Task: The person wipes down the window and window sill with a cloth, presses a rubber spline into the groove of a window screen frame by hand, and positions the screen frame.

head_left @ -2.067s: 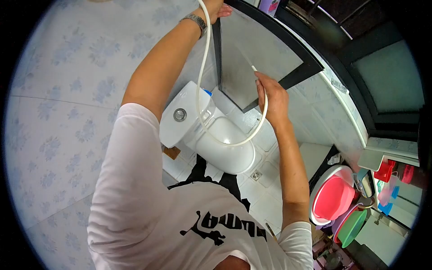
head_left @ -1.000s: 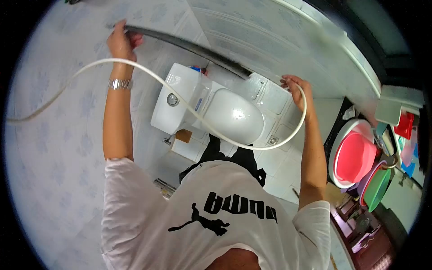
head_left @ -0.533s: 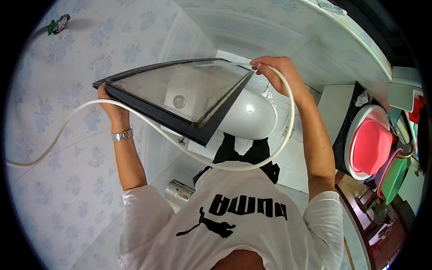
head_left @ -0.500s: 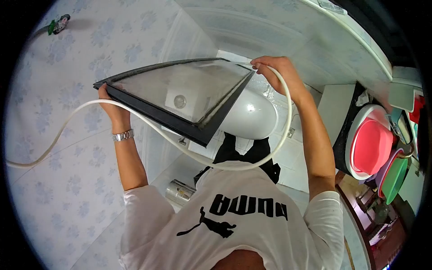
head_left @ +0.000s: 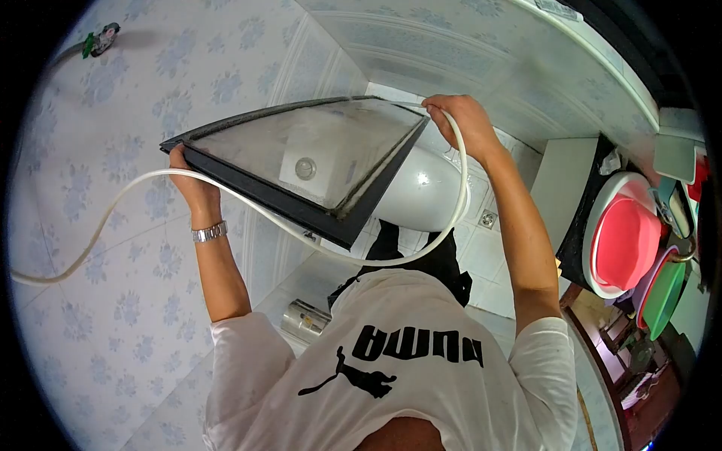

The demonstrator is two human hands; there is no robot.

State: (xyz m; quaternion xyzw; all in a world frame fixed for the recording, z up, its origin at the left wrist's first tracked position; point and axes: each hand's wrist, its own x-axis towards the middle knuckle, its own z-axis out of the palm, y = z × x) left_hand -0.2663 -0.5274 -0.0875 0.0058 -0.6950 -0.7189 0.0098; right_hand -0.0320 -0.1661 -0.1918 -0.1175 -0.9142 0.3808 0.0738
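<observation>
A dark-framed glass panel [head_left: 263,193] is held tilted above the toilet [head_left: 421,188], whose tank shows through the glass. My left hand [head_left: 194,180], with a metal watch on the wrist, grips the frame's left corner. My right hand [head_left: 459,124] is closed on the end of a white hose [head_left: 361,261] near the panel's far right corner. A thin stream of water runs from the hose end along the top edge of the panel. The hose loops down in front of my shirt, passes by my left wrist and leaves at the left.
Pink and white basins [head_left: 624,240] and a green basin [head_left: 665,301] stand at the right beside a white cabinet [head_left: 560,195]. A metal cylinder [head_left: 304,321] is low by the wall. A tap [head_left: 101,40] is on the tiled wall at upper left. A floor drain [head_left: 487,219] lies right of the toilet.
The panel came down from the window side, past an edge-on position, to lie tilted over the toilet. Over the last half second, panel and hands have barely shifted; the hose loop has drawn in slightly.
</observation>
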